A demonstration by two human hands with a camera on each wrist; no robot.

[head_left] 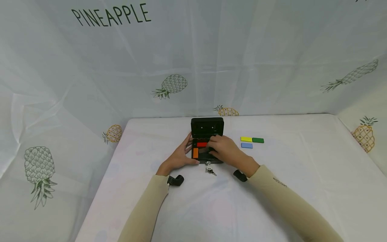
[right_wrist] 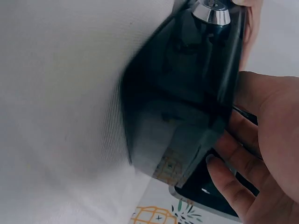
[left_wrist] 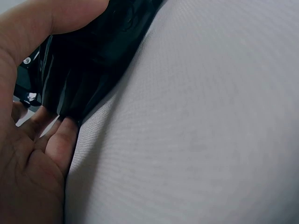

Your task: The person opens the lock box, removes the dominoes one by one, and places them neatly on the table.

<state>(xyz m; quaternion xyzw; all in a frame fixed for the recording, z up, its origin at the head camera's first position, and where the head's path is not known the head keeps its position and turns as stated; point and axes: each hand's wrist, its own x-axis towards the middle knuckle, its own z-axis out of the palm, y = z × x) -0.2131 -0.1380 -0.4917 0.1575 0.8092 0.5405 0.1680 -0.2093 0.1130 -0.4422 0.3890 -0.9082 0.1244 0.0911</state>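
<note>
Soft, even light across the head view, with a faint shadow falling under the right sleeve, behind the right hand. Over to the left wrist: cooler, dimmer, cloth beyond the left hand hazy, a grey shadow edging the black box just beside the grip. Right wrist, murkier: box wall glossy, a pineapple reflection ghosting near the fingertips, cloth opposite blurred!

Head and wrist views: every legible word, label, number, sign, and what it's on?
"PINEAPPLE": upper left of the white backdrop cloth
Right sleeve: dark lettering, too small to read
Dark marks at the cloth's top right: cut off
Silver lock: any marking too blurred
</note>
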